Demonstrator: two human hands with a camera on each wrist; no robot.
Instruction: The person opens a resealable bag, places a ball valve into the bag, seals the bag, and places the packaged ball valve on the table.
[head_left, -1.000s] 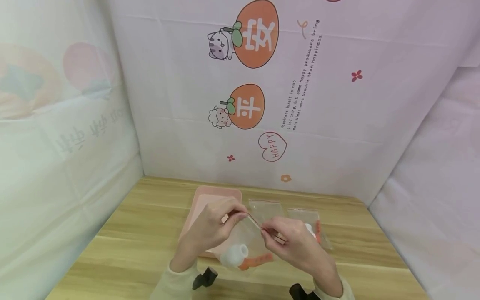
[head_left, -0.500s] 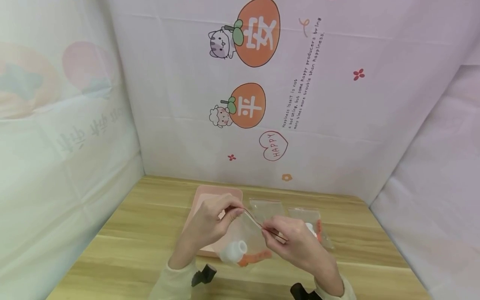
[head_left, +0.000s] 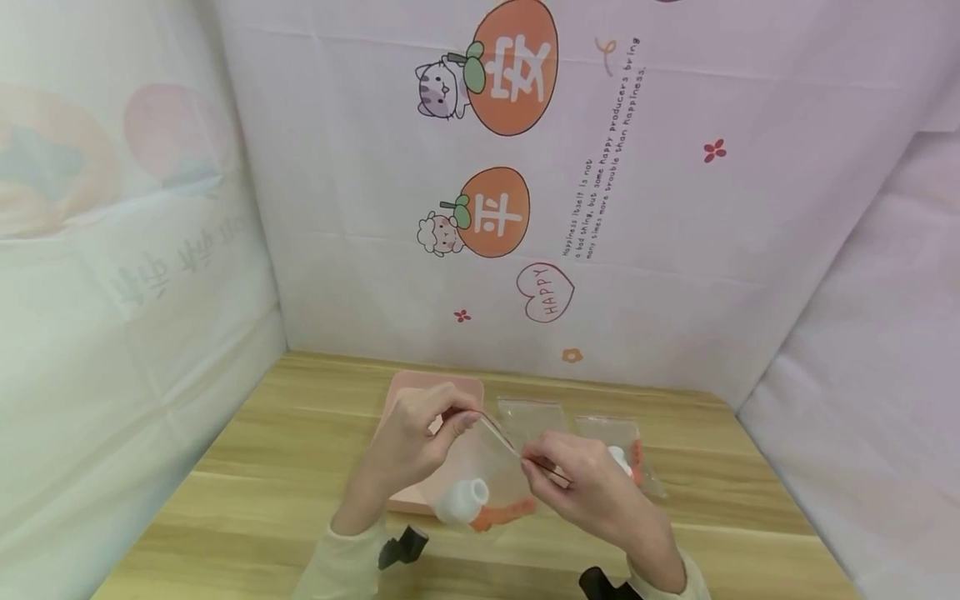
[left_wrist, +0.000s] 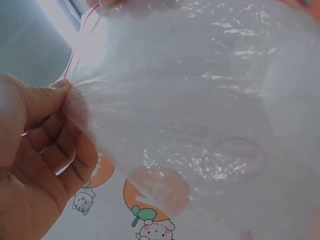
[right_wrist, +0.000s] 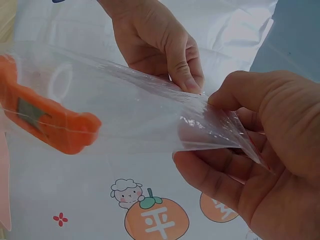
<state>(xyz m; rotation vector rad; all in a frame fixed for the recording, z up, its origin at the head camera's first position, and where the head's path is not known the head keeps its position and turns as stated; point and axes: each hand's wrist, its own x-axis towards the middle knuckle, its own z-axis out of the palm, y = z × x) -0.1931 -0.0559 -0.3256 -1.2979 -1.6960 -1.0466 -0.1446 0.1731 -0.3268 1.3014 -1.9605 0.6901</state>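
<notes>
A clear zip bag [left_wrist: 190,100] with a red line along its mouth hangs between both hands. My left hand [head_left: 411,437] pinches one end of the mouth between thumb and fingers. My right hand [head_left: 585,482] pinches the other end, and the top strip runs slanted between them. Low in the bag sit a white rounded piece with a round opening [head_left: 461,500] and an orange bumpy-edged piece [right_wrist: 55,120] with a dark grey patch. In the right wrist view, the left hand's fingertips are right at the bag's edge.
Behind the left hand a pink tray [head_left: 438,381] lies on the wooden table [head_left: 247,467]. Right of it is a flat clear zip bag [head_left: 532,414]. Farther right lies another zip bag [head_left: 600,429] holding white and orange pieces. Printed cloth [head_left: 360,208] hangs around the table.
My left hand has moved a little left and up, drawing the bag's mouth straighter. The bag and its contents have shifted slightly left. The right hand has stayed nearly still.
</notes>
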